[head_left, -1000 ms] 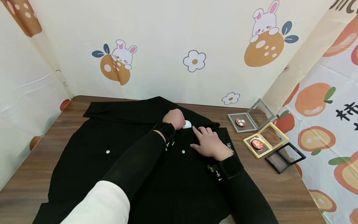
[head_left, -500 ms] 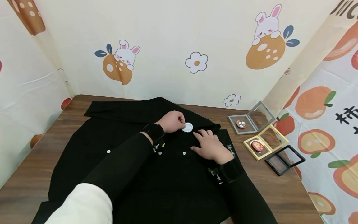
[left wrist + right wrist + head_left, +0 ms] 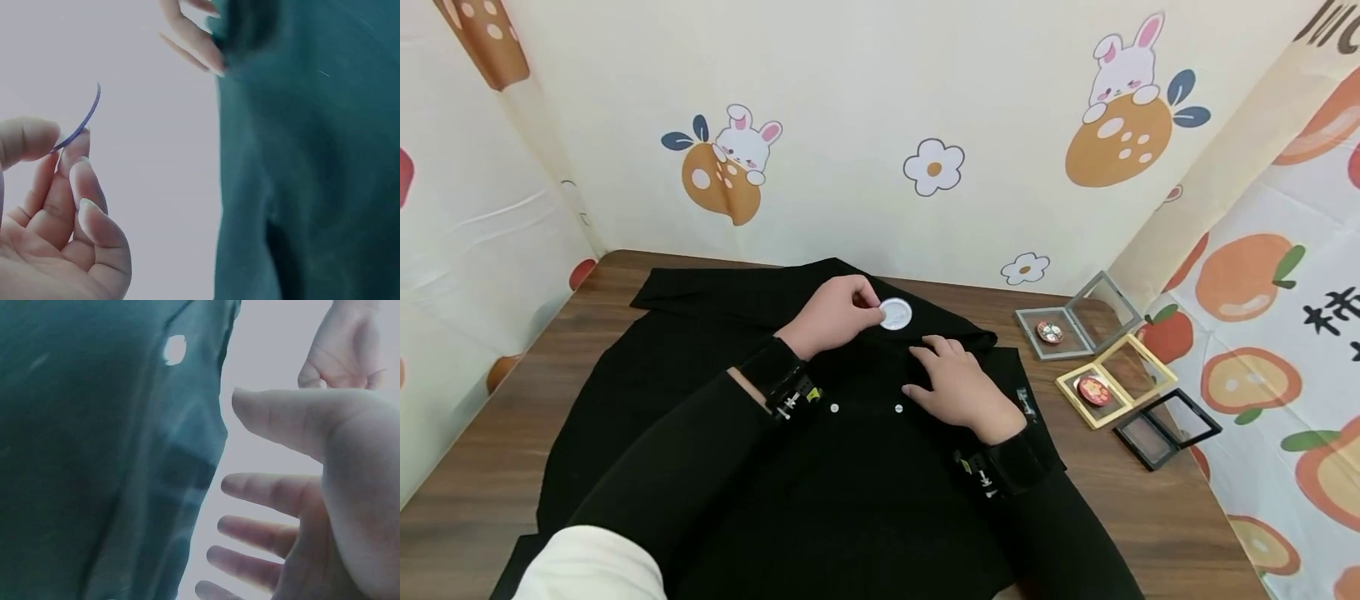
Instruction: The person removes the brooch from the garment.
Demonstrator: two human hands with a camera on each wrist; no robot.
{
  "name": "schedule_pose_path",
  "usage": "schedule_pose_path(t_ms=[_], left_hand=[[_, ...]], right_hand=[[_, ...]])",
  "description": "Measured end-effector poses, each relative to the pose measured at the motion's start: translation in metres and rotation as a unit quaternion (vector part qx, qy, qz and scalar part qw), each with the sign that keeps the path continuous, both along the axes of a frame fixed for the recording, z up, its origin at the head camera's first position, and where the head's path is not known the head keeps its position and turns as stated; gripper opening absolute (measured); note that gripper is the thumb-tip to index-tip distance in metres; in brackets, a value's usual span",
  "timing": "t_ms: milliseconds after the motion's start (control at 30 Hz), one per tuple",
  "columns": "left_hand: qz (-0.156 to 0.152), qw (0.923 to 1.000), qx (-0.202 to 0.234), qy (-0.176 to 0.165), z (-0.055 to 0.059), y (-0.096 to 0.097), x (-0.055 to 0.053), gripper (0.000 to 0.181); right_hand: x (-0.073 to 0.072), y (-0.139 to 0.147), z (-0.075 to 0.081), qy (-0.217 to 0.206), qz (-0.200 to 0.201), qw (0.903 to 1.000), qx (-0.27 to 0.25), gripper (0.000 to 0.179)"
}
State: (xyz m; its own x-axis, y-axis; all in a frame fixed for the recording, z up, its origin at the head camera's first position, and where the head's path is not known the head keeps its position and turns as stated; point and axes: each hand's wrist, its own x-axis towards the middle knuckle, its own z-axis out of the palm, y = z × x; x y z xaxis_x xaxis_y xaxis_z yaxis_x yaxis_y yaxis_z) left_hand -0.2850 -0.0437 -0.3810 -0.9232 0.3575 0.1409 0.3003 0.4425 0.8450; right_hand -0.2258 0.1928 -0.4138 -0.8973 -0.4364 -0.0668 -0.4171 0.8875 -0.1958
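Observation:
My left hand (image 3: 835, 315) pinches a white round disc (image 3: 896, 314) by its edge, over the upper part of a black buttoned garment (image 3: 850, 500). Seen edge-on in the left wrist view, the disc (image 3: 84, 122) is a thin, curved sliver between thumb and fingertip of the left hand (image 3: 62, 225). My right hand (image 3: 958, 387) is just right of the disc, low over the garment, with its fingers spread. The right wrist view shows that right hand (image 3: 312, 481) holding nothing, its thumb and fingers stretched toward the dark cloth (image 3: 81, 456).
To the right on the wooden table (image 3: 1180, 533) stand a grey case (image 3: 1041, 348) and a gold case (image 3: 1093, 417), lids raised, each with a small round badge inside. A black case (image 3: 1138, 429) lies open beside them. A printed curtain (image 3: 850, 125) rises behind the table.
My left hand has lifted the white disc off the garment's neck area and moved it up and slightly left, its full face now showing. The right hand stays nearly where it was.

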Motion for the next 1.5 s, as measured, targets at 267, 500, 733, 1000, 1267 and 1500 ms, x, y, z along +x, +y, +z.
schedule_pose_path(t_ms=[267, 500, 733, 1000, 1267, 1500], left_hand=[[0.032, 0.9942, 0.102, -0.01, 0.015, -0.006, 0.029, 0.009], [0.055, 0.9744, 0.215, -0.036, 0.017, -0.009, 0.059, 0.008], [0.057, 0.9591, 0.273, -0.049, 0.013, -0.013, 0.081, 0.011], [0.048, 0.9646, 0.258, -0.023, 0.006, -0.011, 0.088, 0.008], [0.044, 0.9693, 0.242, 0.002, 0.006, -0.008, 0.089, 0.005], [0.033, 0.9707, 0.233, 0.047, 0.008, -0.007, 0.093, 0.006]], right_hand=[[0.004, -0.014, 0.022, 0.051, 0.009, 0.9877, -0.147, 0.046], [0.014, -0.03, 0.044, 0.093, 0.023, 0.9407, -0.326, 0.028], [0.023, -0.041, 0.049, 0.111, 0.045, 0.8967, -0.426, 0.031], [0.027, -0.041, 0.049, 0.108, 0.059, 0.8867, -0.446, 0.025], [0.026, -0.038, 0.047, 0.113, 0.067, 0.8854, -0.446, 0.021], [0.028, -0.04, 0.048, 0.106, 0.076, 0.8715, -0.473, 0.016]])
